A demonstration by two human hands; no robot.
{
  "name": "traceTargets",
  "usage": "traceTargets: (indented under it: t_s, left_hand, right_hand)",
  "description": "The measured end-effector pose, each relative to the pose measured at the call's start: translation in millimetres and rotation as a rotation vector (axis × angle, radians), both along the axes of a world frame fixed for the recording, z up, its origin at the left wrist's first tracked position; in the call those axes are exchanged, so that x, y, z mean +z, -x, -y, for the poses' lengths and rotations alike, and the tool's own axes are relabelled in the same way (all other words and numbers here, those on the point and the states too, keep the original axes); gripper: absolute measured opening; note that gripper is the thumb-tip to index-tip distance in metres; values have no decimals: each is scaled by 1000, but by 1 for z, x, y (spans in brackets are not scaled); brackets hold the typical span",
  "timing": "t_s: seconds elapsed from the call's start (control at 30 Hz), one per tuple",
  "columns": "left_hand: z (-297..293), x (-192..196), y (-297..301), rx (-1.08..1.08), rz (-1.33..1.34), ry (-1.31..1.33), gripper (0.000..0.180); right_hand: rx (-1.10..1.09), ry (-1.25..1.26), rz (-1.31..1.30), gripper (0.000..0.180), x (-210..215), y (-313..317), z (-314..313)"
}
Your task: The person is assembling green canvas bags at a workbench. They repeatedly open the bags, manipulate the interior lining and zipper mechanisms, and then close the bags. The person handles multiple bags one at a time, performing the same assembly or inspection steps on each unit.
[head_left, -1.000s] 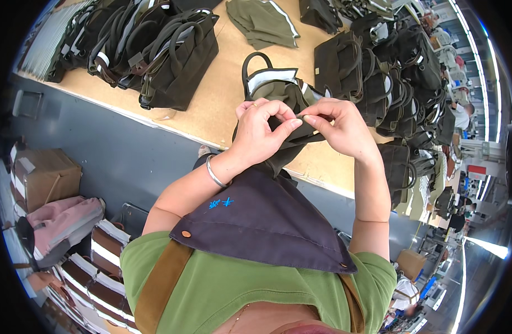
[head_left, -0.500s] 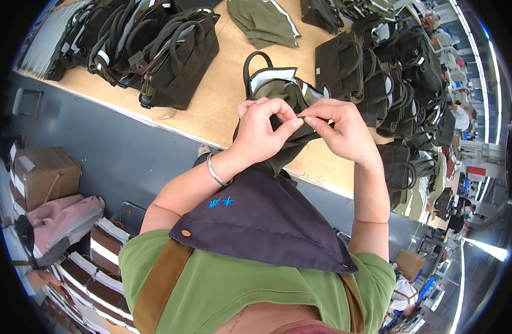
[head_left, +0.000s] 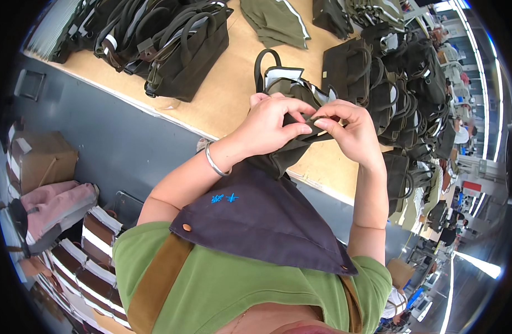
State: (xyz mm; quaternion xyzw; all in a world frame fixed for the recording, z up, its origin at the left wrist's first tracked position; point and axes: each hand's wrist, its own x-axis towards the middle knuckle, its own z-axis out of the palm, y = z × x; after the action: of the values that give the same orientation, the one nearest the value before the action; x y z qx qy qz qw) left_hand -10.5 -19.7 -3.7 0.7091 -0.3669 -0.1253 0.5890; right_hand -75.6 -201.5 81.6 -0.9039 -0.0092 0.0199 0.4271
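A dark olive handbag (head_left: 276, 162) leans at the table's front edge, its looped black handle (head_left: 257, 69) standing up behind my hands. White lining or paper shows at its opening. My left hand (head_left: 272, 123) is closed, thumb and forefinger pinching a dark edge of the bag. Right beside it, my right hand (head_left: 351, 132) pinches the same edge, the fingertips of both hands nearly touching. Whether something small sits between the fingertips is too fine to make out. Much of the bag's near side is covered by my hands.
Similar dark bags crowd the table (head_left: 239, 83) in a left group (head_left: 189, 61) and a right group (head_left: 350, 67). Olive fabric panels (head_left: 275, 25) lie at the back. On the floor side at left are a cardboard box (head_left: 41, 161) and a pink-grey bag (head_left: 58, 209).
My view has shifted slightly, so the table's contents sit a bit higher and to the right. Both hands stay together on the bag's edge, and my right fingers have curled a little more.
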Motion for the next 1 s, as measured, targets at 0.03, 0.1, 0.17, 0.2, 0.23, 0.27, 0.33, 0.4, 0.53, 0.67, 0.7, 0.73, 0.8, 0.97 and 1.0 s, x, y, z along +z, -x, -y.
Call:
traceTargets:
  t_s: [0.03,0.1,0.17,0.2,0.23,0.27,0.33,0.4,0.53,0.67,0.7,0.73,0.8,0.97,1.0]
  left_hand:
    - [0,1,2,-2,3,-6,25]
    - [3,-1,7,23,29,7,18]
    - [3,0,10,40,37,18,17]
    - [4,0,10,47,42,23,16]
    - [4,0,11,52,42,17,16]
    - [4,0,11,57,43,10,16]
    - [3,4,10,61,43,-9,16]
    - [1,8,7,62,41,-37,18]
    - [6,4,11,119,28,57,20]
    - [6,3,13,70,-17,51,19]
    - [5,4,13,58,-32,43,18]
    - [5,4,14,62,-36,49,18]
    - [6,3,15,64,-41,60,17]
    - [7,-3,17,70,-83,94,15]
    - [7,-4,17,65,-106,101,15]
  right_hand:
    - [-5,13,16,8,1,2,-1]
    - [-15,28,38,8,1,4,-1]
    - [-26,32,49,8,0,5,1]
    - [-32,40,35,8,0,5,1]
    - [-39,48,22,8,1,5,1]
    - [-45,56,8,8,1,5,1]
    - [-23,63,16,8,0,4,-1]
    - [-1,86,45,8,0,3,-2]
    - [33,131,98,7,2,2,-5]
    - [-13,106,101,7,-4,9,-3]
    - [-27,75,97,7,-4,9,-3]
    - [-40,44,93,7,-5,10,-3]
    - [-55,21,88,7,-6,10,-3]
    - [-68,11,110,8,-10,7,-3]
    - [-72,19,87,9,-10,7,-3]
